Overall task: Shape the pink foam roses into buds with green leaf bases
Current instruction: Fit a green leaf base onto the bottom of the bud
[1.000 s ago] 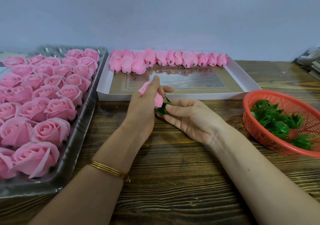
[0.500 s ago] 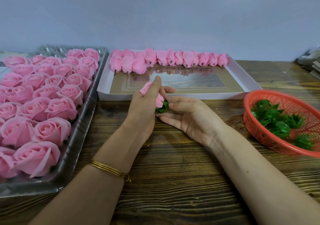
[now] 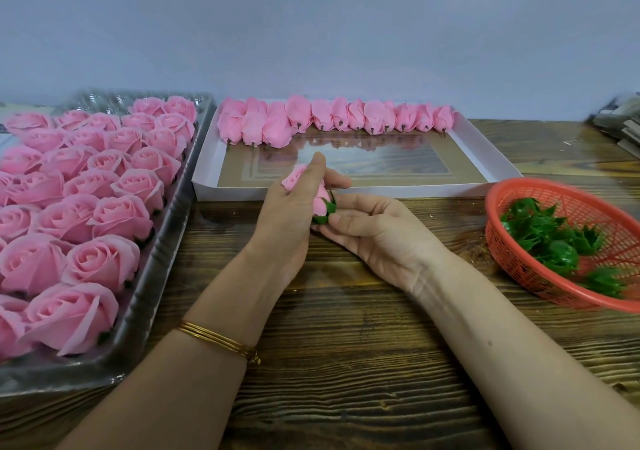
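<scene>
1. Left grip curls round the bud; right grip pinches its green base, over the desk.
2. Left of the bud, a tray holds open roses; right of it, a basket holds loose bases.
3. Beyond the bud, a box holds finished buds along its far wall.

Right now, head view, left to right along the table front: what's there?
Rose tray → left hand → right hand → red basket of leaf bases. White box skipped: it spans behind both hands.
</scene>
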`<state>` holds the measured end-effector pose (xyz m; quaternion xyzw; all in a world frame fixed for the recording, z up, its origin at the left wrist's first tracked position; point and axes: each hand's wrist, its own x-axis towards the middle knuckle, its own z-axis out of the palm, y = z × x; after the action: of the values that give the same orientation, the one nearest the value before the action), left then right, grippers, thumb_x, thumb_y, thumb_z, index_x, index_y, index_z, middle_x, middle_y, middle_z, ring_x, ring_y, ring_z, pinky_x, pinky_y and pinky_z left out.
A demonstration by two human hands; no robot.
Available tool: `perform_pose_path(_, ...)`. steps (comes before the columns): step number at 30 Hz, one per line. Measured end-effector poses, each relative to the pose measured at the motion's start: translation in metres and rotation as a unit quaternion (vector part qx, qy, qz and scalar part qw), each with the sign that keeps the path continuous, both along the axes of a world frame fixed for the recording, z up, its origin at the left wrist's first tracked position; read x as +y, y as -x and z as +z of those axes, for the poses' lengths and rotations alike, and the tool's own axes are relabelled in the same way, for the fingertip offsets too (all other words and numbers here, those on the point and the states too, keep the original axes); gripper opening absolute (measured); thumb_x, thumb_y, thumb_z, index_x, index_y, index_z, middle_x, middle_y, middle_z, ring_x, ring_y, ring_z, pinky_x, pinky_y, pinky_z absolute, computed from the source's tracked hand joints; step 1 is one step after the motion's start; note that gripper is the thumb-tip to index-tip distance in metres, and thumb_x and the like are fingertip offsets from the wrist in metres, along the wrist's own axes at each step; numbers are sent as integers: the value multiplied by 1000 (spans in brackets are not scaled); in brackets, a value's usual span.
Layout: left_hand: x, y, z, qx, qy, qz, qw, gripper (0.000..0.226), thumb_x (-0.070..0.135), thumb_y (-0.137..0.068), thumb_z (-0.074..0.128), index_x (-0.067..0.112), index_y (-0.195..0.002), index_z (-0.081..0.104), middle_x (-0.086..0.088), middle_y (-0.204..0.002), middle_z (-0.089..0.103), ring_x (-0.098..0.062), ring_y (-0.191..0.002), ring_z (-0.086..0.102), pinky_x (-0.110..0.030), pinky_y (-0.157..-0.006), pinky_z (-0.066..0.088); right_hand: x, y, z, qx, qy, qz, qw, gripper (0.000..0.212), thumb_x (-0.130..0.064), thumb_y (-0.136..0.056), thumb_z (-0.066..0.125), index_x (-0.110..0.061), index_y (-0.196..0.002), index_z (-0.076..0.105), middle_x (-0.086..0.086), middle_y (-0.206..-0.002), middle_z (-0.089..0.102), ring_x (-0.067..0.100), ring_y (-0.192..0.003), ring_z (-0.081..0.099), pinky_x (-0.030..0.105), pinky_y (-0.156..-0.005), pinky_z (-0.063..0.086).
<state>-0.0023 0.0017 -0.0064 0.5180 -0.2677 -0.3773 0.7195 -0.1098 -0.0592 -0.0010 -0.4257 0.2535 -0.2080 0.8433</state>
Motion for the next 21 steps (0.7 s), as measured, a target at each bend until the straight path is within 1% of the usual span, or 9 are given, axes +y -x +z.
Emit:
perform_pose_path(3, 0, 1, 0, 3, -6, 7, 1000, 34, 37, -99, 52, 18, -76, 70, -1, -85, 74, -10, -78, 69, -21, -68, 53, 0, 0, -1, -1, 6, -8, 1000, 30, 21, -85, 49, 12, -112, 60, 19, -93, 70, 24, -89, 68, 28, -85, 57)
perform_pose_path(7, -1, 1, 0, -1, -13, 9, 1000, 34, 37, -99, 53, 17, -78, 71, -1, -85, 74, -14, -81, 71, -27, -73, 54, 3, -1, -2, 1, 39, -26, 999, 29, 23, -82, 52, 9, -105, 64, 18, -88, 72, 24, -86, 70, 32, -91, 55)
perform_pose_path(9, -1, 1, 0, -1, -11, 11, 1000, 35, 36, -99, 53, 19, -73, 70, -1, -83, 74, -16, -80, 71, -29, -75, 54, 4, -2, -3, 4, 58, -38, 998, 30, 23, -80, 55, 7, -102, 66, 17, -86, 72, 23, -83, 70, 32, -90, 55)
perform_pose_path(11, -1, 1, 0, -2, -12, 8, 1000, 42, 36, -99, 53, 22, -65, 71, -3, -81, 74, -17, -79, 71, -32, -77, 57, 6, -2, -4, 11, 77, -49, 996, 30, 23, -78, 57, 4, -98, 68, 16, -84, 73, 22, -81, 70, 29, -86, 57)
perform_pose_path(14, -3, 1, -1, 8, -7, 9, 1000, 48, 35, -99, 52, 22, -57, 69, -5, -80, 73, -18, -78, 70, -34, -77, 56, 6, -2, -4, 17, 89, -59, 994, 30, 23, -77, 59, 4, -99, 68, 17, -86, 72, 23, -82, 69, 28, -84, 58)
perform_pose_path(18, -3, -1, -2, 15, 0, 8, 1000, 48, 34, -100, 52, 22, -55, 65, -4, -81, 72, -17, -79, 69, -33, -76, 53, 7, -4, -4, 13, 74, -68, 995, 29, 24, -78, 57, 9, -103, 63, 15, -89, 71, 24, -85, 68, 31, -88, 56)
perform_pose_path(21, -2, -1, -1, 15, 1, -1, 1000, 49, 35, -100, 51, 22, -55, 66, -1, -81, 73, -13, -78, 69, -28, -73, 54, 6, -4, -3, -16, 28, -55, 998, 28, 23, -81, 54, 11, -105, 62, 14, -87, 73, 21, -81, 71, 31, -86, 57)
